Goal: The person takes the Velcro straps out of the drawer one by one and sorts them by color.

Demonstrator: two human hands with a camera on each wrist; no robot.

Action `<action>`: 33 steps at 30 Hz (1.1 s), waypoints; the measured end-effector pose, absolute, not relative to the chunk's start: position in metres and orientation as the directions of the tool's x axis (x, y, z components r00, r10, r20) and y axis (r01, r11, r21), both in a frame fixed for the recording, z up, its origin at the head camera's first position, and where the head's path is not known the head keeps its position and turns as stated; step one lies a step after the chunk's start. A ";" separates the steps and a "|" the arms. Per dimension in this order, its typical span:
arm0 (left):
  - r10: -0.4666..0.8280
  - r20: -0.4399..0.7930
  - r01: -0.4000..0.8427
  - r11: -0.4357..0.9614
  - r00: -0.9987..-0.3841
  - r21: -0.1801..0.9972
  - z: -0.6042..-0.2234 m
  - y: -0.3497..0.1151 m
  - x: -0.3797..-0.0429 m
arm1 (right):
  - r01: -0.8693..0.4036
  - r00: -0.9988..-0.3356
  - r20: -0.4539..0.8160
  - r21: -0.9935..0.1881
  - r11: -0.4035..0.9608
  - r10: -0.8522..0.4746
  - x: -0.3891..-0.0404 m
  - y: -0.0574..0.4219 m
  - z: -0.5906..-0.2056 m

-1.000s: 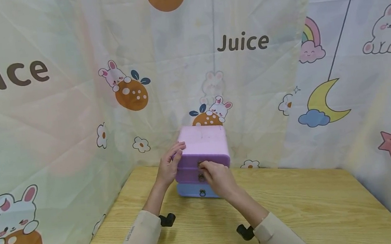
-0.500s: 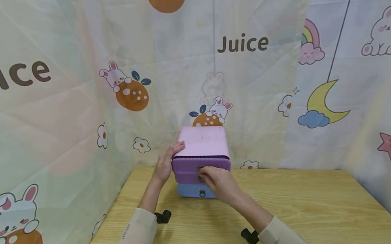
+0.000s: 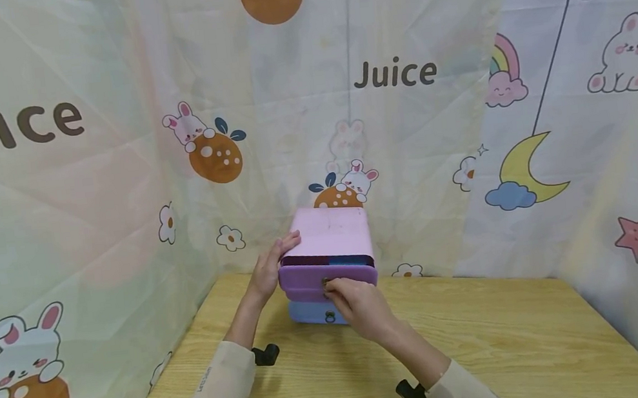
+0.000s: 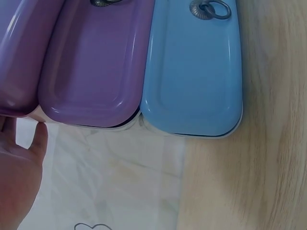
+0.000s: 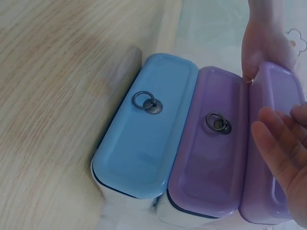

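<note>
A small chest of drawers with a pale pink top (image 3: 334,233) stands on the table. Its purple top drawer (image 3: 304,278) is pulled partly out, and something blue (image 3: 351,260) shows inside. My right hand (image 3: 362,305) pinches the ring pull (image 3: 325,282) on that drawer's front. My left hand (image 3: 270,268) rests against the chest's left side, fingers straight along the upper edge. Below, the purple middle drawer (image 5: 208,158) and blue bottom drawer (image 5: 144,139) are closed, each with a metal ring pull. In the right wrist view, the right fingertips partly cover the top drawer.
The chest sits near the back of a wood-grain table (image 3: 514,334). Printed cloth (image 3: 409,170) with rabbits and flowers hangs behind and at both sides. Black wrist-camera pieces (image 3: 266,355) show near the sleeves.
The top drawer has slid out toward me with my right hand on its pull, and the blue content has come into view. My left hand has shifted slightly left, back from the front corner.
</note>
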State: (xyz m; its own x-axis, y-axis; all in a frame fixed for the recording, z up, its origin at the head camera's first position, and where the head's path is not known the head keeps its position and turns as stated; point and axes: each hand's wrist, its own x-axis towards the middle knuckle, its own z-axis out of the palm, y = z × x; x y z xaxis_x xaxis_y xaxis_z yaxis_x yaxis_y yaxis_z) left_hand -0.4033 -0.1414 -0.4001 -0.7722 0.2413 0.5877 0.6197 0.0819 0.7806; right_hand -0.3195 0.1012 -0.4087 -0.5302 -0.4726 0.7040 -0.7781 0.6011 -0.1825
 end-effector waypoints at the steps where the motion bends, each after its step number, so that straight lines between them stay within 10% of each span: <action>1: 0.241 0.589 0.620 0.077 -0.771 0.781 -0.401 -0.142 -0.405 | -0.780 -0.527 0.705 -0.177 0.601 -0.476 -0.319 0.101 -0.409; 33: 0.238 0.590 0.621 0.076 -0.771 0.780 -0.406 -0.145 -0.413 | -0.806 -0.495 0.699 -0.147 0.573 -0.516 -0.295 0.100 -0.405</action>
State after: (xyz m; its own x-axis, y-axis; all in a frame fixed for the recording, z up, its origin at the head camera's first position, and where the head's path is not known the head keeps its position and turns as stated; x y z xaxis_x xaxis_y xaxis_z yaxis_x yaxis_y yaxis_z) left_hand -0.4128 -0.1450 -0.4058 -0.7712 0.2384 0.5902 0.6207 0.0761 0.7803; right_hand -0.2951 0.0996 -0.4052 -0.4951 -0.5162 0.6989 -0.8059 0.5735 -0.1473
